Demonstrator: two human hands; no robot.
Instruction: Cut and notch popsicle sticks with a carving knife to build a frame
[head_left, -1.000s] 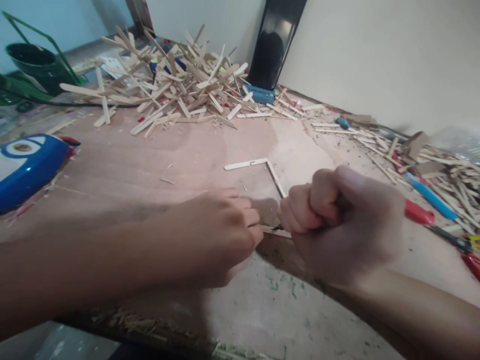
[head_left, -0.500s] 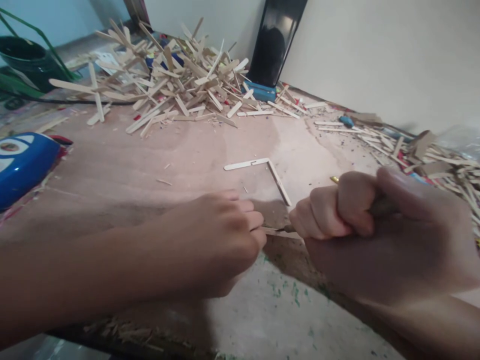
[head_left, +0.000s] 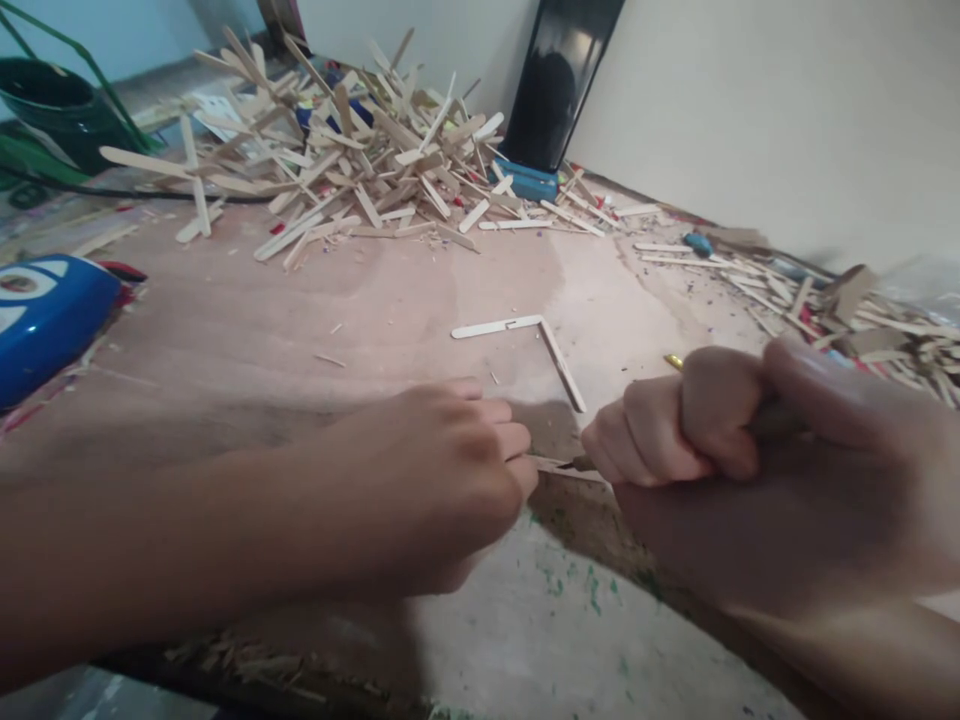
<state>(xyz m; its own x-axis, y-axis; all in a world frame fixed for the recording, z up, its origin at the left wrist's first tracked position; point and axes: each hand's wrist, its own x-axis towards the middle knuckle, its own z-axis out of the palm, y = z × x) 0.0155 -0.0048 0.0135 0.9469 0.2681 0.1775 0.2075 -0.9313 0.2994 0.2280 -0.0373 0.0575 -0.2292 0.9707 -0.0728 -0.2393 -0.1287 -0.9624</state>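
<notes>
Near the table's front edge my left hand [head_left: 457, 470] is closed on a popsicle stick [head_left: 546, 464], whose right part shows beyond the fingers. My right hand [head_left: 697, 440] is wrapped in a fist round a thin pointed craft knife [head_left: 576, 463]; most of its handle is hidden in the fist. The dark tip of the knife touches the stick just right of my left fingers. Just beyond the hands, two joined or touching popsicle sticks [head_left: 495, 327] form a bent corner on the table; one has a small notch.
A big heap of popsicle sticks [head_left: 397, 150] lies at the back, beside a black upright panel [head_left: 559, 90] on a blue base. More sticks and scraps [head_left: 862, 320] lie at the right. At the left are a blue object [head_left: 52, 310] and a green bucket [head_left: 56, 115].
The view has shifted slightly. Both hands keep their grips near the front edge, and the knife tip stays at the stick with only a tiny movement.
</notes>
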